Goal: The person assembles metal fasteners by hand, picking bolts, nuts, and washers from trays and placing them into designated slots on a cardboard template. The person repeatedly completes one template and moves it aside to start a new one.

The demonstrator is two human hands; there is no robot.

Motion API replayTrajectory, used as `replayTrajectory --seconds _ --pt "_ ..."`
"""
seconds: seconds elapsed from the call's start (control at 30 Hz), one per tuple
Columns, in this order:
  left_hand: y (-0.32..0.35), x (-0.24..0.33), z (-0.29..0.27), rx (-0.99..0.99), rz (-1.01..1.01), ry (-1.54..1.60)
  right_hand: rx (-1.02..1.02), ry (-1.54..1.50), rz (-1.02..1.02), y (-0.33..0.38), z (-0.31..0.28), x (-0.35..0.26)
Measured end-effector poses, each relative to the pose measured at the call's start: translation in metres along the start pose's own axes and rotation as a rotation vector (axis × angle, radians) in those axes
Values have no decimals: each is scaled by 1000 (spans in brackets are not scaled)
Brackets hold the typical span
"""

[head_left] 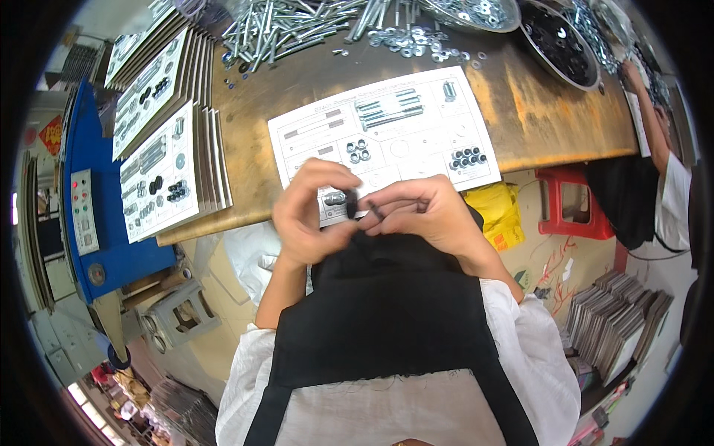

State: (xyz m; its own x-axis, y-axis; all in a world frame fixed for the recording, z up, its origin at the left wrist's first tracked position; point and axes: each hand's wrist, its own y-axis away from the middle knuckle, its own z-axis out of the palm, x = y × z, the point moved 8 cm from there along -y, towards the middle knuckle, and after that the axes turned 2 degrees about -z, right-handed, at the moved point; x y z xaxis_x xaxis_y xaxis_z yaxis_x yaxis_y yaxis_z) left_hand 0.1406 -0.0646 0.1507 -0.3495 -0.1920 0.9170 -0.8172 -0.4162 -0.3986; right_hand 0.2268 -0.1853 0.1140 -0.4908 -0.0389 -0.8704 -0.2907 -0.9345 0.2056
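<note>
Both of my hands are held close together over the near edge of a white printed card point(439, 108). My left hand point(305, 212) is closed, pinching a small black round part point(352, 205) between thumb and fingers. In the fingers of my right hand point(428, 208), also closed, sits a small dark piece point(376, 212); its exact kind is too small to tell. Several long bolts point(388, 108) lie in a group on the card. Silver nuts point(358, 151) and black caps or nuts point(467, 157) sit in clusters lower on it.
Loose long bolts point(279, 33) and washers point(416, 41) are heaped at the table's far side. A bowl of black parts point(558, 44) stands at the far right, near another person's arm point(651, 119). Stacked filled cards point(160, 167) lie at left. A red stool point(573, 204) is below right.
</note>
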Motion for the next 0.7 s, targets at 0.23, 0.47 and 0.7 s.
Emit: replayTrajectory --seconds 0.23,0.47,0.7 --pt "-36 -81 62 -412 -84 -630 -227 89 87 2 28 21" --pt "-49 -117 93 -551 -63 -863 -193 48 63 7 11 20" --pt "-67 -78 62 -443 -212 -359 2 9 -12 3 -33 29"
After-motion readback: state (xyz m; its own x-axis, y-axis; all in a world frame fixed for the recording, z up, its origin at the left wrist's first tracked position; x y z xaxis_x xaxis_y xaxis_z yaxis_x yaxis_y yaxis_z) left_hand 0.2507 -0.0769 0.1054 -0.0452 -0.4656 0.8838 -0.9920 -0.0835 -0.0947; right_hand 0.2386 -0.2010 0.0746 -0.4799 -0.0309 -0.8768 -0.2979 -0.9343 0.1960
